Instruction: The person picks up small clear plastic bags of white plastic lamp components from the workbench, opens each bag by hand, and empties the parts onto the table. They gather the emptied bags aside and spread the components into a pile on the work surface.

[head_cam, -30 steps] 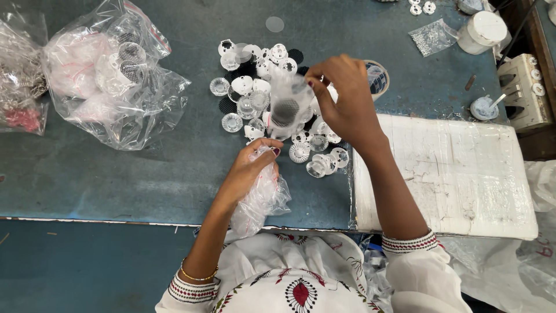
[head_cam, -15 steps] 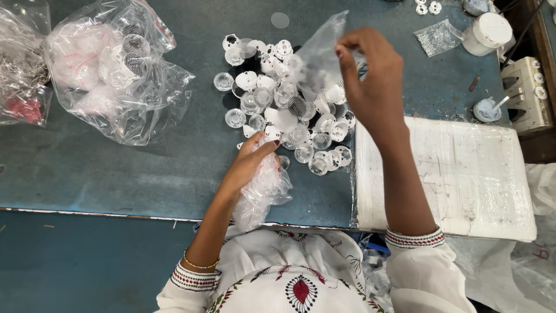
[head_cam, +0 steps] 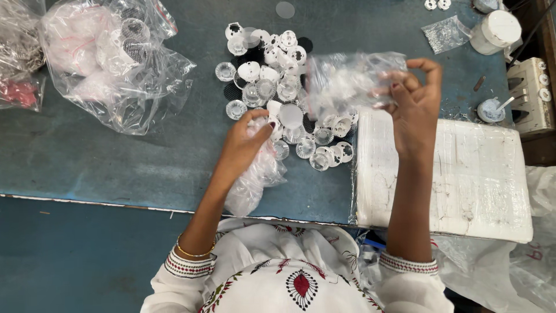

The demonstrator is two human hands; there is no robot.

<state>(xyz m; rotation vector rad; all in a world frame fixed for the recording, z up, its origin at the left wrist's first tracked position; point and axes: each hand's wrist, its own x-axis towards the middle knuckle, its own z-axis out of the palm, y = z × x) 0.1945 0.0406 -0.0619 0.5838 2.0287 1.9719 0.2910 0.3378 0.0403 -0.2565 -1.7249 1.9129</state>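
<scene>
While the left hand stays clamped on a crumpled clear bag mid-frame, the right hand has swung its pinched small plastic bag rightward, now lifted off the bench above the pile of clear round caps.

My left hand lies low, palm down, fingers curled shut, forearm slanting up from the lower left. My right hand is raised, fingertips pinched together, forearm nearly vertical.
</scene>
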